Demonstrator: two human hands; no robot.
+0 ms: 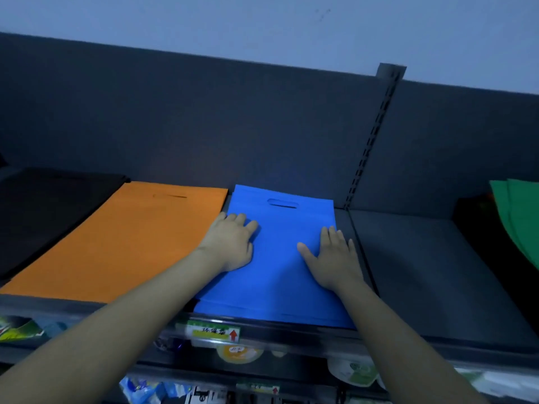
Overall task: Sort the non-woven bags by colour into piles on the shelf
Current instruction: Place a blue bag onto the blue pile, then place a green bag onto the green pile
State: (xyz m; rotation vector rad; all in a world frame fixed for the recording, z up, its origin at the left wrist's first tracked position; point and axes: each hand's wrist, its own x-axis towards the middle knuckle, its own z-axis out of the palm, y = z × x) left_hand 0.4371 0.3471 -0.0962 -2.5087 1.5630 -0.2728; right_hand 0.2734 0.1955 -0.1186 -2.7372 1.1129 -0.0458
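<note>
blue bags [277,287] piled on shelf [423,272] beside orange pile [122,243], pressed under left hand [230,243] and right hand [335,258], both laid open, gripping nothing. could slide over front edge if pushed unevenly.

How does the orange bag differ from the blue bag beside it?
The orange bag looks wider than the blue bag. The orange bag's handle hole shows as a thin slit; the blue bag's is an open oval. Both lie flat on the shelf.
</note>
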